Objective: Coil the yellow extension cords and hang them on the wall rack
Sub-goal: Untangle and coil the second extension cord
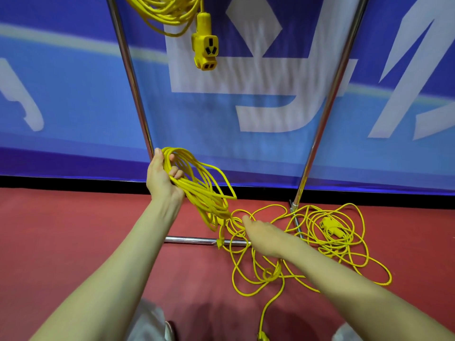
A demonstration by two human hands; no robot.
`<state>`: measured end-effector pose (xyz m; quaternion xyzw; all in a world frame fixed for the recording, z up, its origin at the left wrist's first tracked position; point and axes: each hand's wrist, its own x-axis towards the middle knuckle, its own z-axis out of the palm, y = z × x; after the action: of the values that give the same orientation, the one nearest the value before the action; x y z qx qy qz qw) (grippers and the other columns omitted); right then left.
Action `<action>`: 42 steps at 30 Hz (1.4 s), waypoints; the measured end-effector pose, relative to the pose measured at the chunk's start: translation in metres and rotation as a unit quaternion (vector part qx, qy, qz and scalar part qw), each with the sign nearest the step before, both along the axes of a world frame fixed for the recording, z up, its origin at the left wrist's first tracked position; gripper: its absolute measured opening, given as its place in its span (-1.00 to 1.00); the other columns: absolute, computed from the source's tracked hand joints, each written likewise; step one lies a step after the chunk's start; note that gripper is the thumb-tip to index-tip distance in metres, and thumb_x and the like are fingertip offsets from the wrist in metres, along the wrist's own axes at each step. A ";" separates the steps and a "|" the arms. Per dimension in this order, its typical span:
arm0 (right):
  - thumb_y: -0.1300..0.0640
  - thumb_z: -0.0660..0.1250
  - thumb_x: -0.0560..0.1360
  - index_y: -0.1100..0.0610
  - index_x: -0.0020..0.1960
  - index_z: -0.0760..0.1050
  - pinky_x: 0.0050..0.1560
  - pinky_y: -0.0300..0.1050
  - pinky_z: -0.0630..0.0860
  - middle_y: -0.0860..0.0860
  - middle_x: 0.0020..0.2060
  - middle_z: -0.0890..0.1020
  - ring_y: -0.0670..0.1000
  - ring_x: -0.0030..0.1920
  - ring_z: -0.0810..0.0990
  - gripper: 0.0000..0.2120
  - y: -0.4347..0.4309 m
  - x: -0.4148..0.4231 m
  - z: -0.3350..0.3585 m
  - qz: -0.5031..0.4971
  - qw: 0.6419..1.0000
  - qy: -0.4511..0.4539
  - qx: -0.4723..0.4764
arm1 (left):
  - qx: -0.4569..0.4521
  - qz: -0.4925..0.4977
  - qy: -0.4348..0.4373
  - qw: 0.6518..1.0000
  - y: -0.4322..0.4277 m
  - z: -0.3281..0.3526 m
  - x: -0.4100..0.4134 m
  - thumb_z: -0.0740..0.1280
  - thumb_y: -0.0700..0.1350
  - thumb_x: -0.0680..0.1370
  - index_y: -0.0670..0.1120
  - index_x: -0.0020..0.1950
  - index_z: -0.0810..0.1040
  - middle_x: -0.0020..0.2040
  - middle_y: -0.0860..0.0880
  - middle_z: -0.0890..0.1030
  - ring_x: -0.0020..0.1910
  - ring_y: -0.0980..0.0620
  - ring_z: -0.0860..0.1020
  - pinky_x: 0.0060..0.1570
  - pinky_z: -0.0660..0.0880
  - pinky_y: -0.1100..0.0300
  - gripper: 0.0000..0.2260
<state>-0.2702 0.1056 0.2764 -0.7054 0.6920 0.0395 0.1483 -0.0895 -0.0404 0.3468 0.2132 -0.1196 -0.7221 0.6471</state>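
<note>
While the left hand (161, 179) is gripping a coil (209, 198), the right hand (264, 236) is hovering over the loose cord (270, 275), blurred; its fingers (247, 220), I cannot tell.

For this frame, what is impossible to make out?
Head view only.
Hanging yellow cord coil: top edge cuts it off; its support is unseen.
Right hand: motion-blurred; grip on the loose yellow floor cord unclear.
Yellow plug: bottom edge cuts it.
Left hand: fingers partly hidden by the held yellow coil.
</note>
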 end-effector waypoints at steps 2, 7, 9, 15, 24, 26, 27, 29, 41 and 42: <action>0.39 0.10 0.51 0.18 0.36 0.23 -0.02 0.06 0.45 0.23 0.14 0.54 0.28 0.15 0.54 -0.57 -0.003 -0.003 0.001 -0.013 0.997 0.059 -0.036 | 0.009 -0.009 0.025 1.000 -0.002 -0.003 0.000 0.27 -0.03 0.61 -0.09 -0.21 0.44 -0.40 0.02 0.48 -0.66 0.18 0.26 -0.68 0.20 0.35 -0.77; 0.30 0.12 0.55 0.10 0.32 0.37 0.06 0.03 0.47 0.16 0.16 0.55 0.22 0.20 0.53 -0.63 -0.007 -0.007 0.001 0.016 0.994 0.105 -0.018 | 0.001 -0.017 0.034 0.999 0.000 0.000 -0.007 0.26 -0.02 0.62 -0.10 -0.21 0.44 -0.38 0.01 0.47 -0.66 0.17 0.26 -0.69 0.20 0.35 -0.76; 0.30 0.13 0.54 0.14 0.36 0.36 0.09 0.06 0.46 0.17 0.16 0.50 0.22 0.21 0.49 -0.60 -0.007 -0.004 0.003 0.059 0.995 0.077 -0.009 | -0.003 -0.011 0.016 1.000 0.001 0.000 -0.010 0.25 -0.02 0.62 -0.10 -0.21 0.43 -0.39 0.01 0.46 -0.66 0.17 0.26 -0.68 0.20 0.35 -0.76; 0.41 0.06 0.51 0.25 0.32 0.26 -0.05 0.10 0.41 0.19 0.14 0.47 0.20 0.15 0.39 -0.62 0.002 0.012 0.019 0.193 0.978 0.053 -0.061 | 0.010 -0.008 -0.015 1.000 0.006 -0.001 -0.016 0.24 -0.05 0.63 -0.09 -0.24 0.42 -0.46 0.03 0.47 -0.66 0.19 0.26 -0.67 0.19 0.37 -0.74; 0.13 0.32 0.54 0.09 0.03 0.17 -0.20 -0.03 0.40 0.06 -0.16 0.57 0.18 -0.18 0.55 -0.71 -0.003 0.012 0.027 0.016 0.976 -0.184 -0.113 | 0.042 -0.039 0.036 0.998 0.005 0.001 -0.013 0.25 -0.05 0.62 -0.10 -0.26 0.43 -0.43 0.01 0.45 -0.67 0.18 0.27 -0.69 0.20 0.36 -0.72; 0.19 0.31 0.50 0.07 0.02 0.17 -0.20 -0.10 0.35 -0.05 -0.14 0.56 0.08 -0.21 0.50 -0.70 -0.003 0.006 0.032 0.039 0.979 -0.189 -0.065 | 0.040 -0.041 0.022 0.998 0.008 0.002 -0.015 0.24 -0.06 0.63 -0.11 -0.27 0.42 -0.46 0.01 0.46 -0.68 0.18 0.27 -0.70 0.19 0.37 -0.72; 0.22 0.26 0.48 0.07 0.06 0.19 -0.19 -0.10 0.33 -0.05 -0.12 0.56 0.07 -0.21 0.49 -0.72 -0.001 0.004 0.037 0.066 0.986 -0.146 -0.045 | 0.041 -0.041 0.016 0.998 0.009 0.003 -0.016 0.24 -0.07 0.63 -0.10 -0.27 0.42 -0.47 0.01 0.46 -0.68 0.18 0.27 -0.70 0.19 0.37 -0.72; 0.25 0.17 0.47 0.06 0.16 0.20 -0.13 -0.02 0.42 0.05 -0.05 0.59 0.14 -0.13 0.52 -0.70 0.001 -0.001 0.043 0.112 0.991 -0.070 -0.025 | 0.044 -0.035 0.002 0.998 0.012 0.004 -0.018 0.23 -0.09 0.63 -0.10 -0.27 0.41 -0.48 0.01 0.47 -0.68 0.18 0.27 -0.69 0.19 0.38 -0.73; -0.18 0.22 0.54 0.15 0.23 0.27 -0.11 0.05 0.45 0.12 -0.06 0.61 0.26 -0.04 0.60 -0.53 -0.003 -0.001 0.052 -0.016 0.982 0.003 -0.187 | 0.043 -0.112 -0.031 0.992 0.015 -0.005 -0.028 0.22 -0.06 0.63 -0.12 -0.24 0.43 -0.43 0.00 0.48 -0.68 0.17 0.25 -0.70 0.17 0.38 -0.74; -0.24 0.24 0.51 0.13 0.17 0.29 -0.14 0.02 0.42 0.10 -0.16 0.60 0.23 -0.09 0.59 -0.52 -0.005 -0.004 0.049 -0.052 0.983 -0.019 -0.177 | 0.034 -0.109 -0.041 0.993 0.015 -0.005 -0.028 0.21 -0.07 0.64 -0.11 -0.23 0.43 -0.42 0.00 0.48 -0.68 0.17 0.25 -0.69 0.17 0.38 -0.74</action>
<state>-0.2741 0.1009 0.3258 -0.6839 0.7212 -0.1049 0.0355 -0.1179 -0.0255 0.3422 0.2500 -0.1442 -0.7826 0.5515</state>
